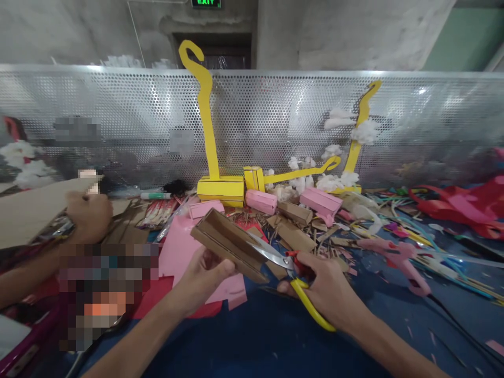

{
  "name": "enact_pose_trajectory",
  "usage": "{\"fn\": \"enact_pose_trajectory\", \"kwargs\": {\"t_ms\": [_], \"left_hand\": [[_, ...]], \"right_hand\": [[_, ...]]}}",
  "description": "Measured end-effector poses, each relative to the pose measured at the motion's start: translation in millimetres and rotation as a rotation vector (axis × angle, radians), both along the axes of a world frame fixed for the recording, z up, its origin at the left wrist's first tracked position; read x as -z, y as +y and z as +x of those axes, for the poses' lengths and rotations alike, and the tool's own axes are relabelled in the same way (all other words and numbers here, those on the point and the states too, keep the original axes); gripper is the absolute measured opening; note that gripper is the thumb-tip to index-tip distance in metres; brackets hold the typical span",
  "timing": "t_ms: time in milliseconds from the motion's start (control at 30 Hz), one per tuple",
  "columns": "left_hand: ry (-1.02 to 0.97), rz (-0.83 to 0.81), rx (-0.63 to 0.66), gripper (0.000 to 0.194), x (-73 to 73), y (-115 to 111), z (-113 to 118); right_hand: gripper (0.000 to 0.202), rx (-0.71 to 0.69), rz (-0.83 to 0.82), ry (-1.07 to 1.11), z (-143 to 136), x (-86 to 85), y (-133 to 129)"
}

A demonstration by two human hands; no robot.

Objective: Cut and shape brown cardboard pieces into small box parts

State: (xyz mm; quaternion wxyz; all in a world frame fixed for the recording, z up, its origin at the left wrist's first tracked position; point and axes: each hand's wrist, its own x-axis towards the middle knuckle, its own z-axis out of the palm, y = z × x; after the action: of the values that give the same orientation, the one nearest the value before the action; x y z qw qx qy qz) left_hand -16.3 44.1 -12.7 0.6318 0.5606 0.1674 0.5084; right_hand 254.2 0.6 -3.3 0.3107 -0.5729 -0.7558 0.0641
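My left hand [207,281] grips a folded piece of brown cardboard [226,245], thumb on its near side. In my right hand [325,283] is a pair of scissors [310,307] with yellow and red handles. Their metal blades lie against the cardboard's right part; whether they are cutting into it I cannot tell. Under my left hand, pink paper [179,247] is spread over red paper [208,311] on the blue table [252,341]. Just beyond the cardboard are a pink-covered box [261,201] and a bare cardboard box [295,212].
A yellow box with a tall hooked strip [206,121] stands against the perforated metal panel [255,110]. A pink glue gun [397,257] with a cord lies at right, near red strips [468,205]. Cardboard scraps litter the middle. Another person's hand [92,212] holds a sheet at left.
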Motion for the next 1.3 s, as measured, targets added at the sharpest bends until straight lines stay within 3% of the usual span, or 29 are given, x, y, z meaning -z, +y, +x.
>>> {"fn": "enact_pose_trajectory", "kwargs": {"t_ms": [200,367,767,1000,1300], "left_hand": [[0.147,0.081,-0.076,0.023,-1.8,-3.3,-1.7],[0.116,0.131,-0.060,0.023,-4.6,-4.8,-0.9],[0.161,0.076,-0.046,0.032,-1.6,-2.5,-1.0],[0.143,0.111,-0.072,0.026,-0.8,-4.2,0.2],[0.128,0.135,-0.030,0.029,-4.8,-7.0,3.0]], "right_hand": [[0.039,-0.057,0.066,-0.022,-5.7,-5.4,-4.5],[0.037,-0.103,0.044,-0.020,-5.4,-6.1,-5.9],[0.049,-0.029,-0.038,0.004,-1.3,0.7,-5.1],[0.032,-0.097,0.032,-0.013,-6.4,-3.4,-4.8],[0.033,-0.112,0.002,-0.014,-6.8,-4.9,-7.9]]}}
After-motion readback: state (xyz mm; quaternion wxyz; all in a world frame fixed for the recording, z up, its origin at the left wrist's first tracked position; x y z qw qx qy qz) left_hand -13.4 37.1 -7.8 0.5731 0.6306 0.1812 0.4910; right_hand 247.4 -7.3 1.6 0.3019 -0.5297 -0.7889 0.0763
